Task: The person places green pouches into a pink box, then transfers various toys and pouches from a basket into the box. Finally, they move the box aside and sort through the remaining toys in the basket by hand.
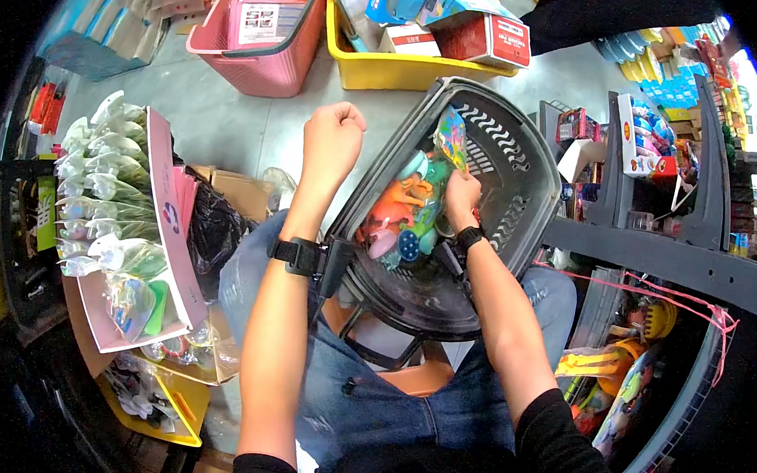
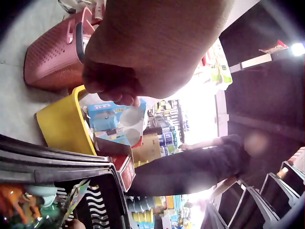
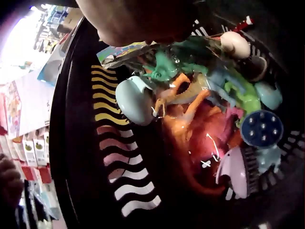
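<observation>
My right hand (image 1: pixel 462 196) reaches into a black plastic shopping basket (image 1: pixel 524 124) between my knees. It grips a clear plastic bag of toy animals with a colourful printed card (image 1: pixel 451 139) at its top. Beside and below the hand lie an orange toy dinosaur (image 3: pixel 183 126), a green toy animal (image 3: pixel 164 67), a pale blue egg-shaped piece (image 3: pixel 134 100), a pink shell-like piece (image 3: pixel 234 174) and a dark blue disc with pale dots (image 3: pixel 261 129). My left hand (image 1: pixel 332 143) is raised left of the basket, fingers curled in, with nothing seen in it.
A pink basket (image 1: pixel 276 65) and a yellow bin (image 1: pixel 389 71) full of boxes stand on the floor ahead. To my left is a pink box (image 1: pixel 158 223) with bagged items. Shelving (image 1: pixel 647 240) lines the right. Another person (image 2: pixel 190 167) stands beyond the yellow bin.
</observation>
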Demonstrator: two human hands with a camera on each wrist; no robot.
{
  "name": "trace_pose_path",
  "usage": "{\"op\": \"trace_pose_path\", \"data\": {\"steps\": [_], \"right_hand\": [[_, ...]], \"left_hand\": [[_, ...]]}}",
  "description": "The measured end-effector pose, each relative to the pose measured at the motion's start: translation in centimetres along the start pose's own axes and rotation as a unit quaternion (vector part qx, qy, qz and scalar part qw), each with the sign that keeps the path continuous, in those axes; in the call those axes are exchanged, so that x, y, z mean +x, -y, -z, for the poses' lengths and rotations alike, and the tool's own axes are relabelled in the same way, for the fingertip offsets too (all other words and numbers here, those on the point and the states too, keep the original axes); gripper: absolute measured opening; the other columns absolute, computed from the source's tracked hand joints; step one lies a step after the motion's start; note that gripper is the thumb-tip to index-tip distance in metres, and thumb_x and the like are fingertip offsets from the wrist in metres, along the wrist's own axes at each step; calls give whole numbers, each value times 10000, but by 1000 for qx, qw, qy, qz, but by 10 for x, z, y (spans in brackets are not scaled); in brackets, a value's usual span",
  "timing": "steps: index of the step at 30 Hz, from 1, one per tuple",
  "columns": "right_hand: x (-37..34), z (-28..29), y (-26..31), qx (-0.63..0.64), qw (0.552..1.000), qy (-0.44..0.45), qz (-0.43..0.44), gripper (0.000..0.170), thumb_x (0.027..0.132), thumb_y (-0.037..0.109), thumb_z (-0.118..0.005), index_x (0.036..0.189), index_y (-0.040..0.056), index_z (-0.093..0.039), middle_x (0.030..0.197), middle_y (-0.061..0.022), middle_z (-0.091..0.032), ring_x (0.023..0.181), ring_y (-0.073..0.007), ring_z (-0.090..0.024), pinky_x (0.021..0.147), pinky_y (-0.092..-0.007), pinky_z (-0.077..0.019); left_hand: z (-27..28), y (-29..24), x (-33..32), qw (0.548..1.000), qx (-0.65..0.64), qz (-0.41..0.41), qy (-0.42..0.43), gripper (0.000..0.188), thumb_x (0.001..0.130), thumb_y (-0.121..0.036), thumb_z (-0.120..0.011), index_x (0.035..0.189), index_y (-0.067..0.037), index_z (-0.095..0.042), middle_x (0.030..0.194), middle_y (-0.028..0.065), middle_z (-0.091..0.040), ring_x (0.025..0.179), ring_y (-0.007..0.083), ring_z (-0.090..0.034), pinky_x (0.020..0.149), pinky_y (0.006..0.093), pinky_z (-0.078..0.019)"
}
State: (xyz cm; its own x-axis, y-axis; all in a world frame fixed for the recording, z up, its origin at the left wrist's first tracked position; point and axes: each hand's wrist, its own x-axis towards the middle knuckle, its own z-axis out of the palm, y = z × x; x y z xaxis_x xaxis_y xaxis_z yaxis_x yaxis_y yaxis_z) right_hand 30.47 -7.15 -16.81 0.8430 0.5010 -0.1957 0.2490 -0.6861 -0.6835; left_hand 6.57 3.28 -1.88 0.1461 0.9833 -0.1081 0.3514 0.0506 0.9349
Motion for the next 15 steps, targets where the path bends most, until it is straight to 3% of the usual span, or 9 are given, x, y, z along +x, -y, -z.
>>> {"op": "trace_pose_path", "data": {"steps": [1, 5, 9, 15], "right_hand": [[-5, 2, 8, -17, 1000, -18, -3, 286, 788, 254, -616, 807, -29, -646, 811, -220, -665, 812, -374, -645, 755, -430, -486], [-17, 4, 57, -115, 973, -69, 189, 351, 810, 337, -612, 790, -11, -564, 791, -218, -645, 816, -396, -628, 750, -462, -474], [2, -1, 88, -271, 956, 44, 101, 500, 741, 467, -641, 891, -10, -646, 886, -232, -669, 872, -414, -644, 778, -474, -503], [17, 13, 75, -287, 943, 57, 161, 401, 767, 359, -582, 816, -30, -667, 848, -251, -663, 830, -428, -646, 746, -491, -515]], "left_hand": [[1, 0, -1, 1000, -3, 1, -1, 182, 754, -26, -430, 673, -7, -592, 569, 42, -546, 550, 105, -487, 514, 277, -370], [0, 5, 0, 1000, -2, -13, -8, 183, 754, -25, -432, 670, -13, -594, 563, 38, -539, 548, 102, -481, 509, 275, -366], [-3, 8, 2, 1000, 0, -18, -8, 186, 759, -23, -429, 668, -15, -592, 567, 32, -535, 544, 99, -469, 507, 271, -362], [1, 4, 0, 1000, -1, -5, -3, 190, 762, -27, -430, 668, -14, -594, 569, 36, -540, 550, 103, -482, 509, 276, -366]]}}
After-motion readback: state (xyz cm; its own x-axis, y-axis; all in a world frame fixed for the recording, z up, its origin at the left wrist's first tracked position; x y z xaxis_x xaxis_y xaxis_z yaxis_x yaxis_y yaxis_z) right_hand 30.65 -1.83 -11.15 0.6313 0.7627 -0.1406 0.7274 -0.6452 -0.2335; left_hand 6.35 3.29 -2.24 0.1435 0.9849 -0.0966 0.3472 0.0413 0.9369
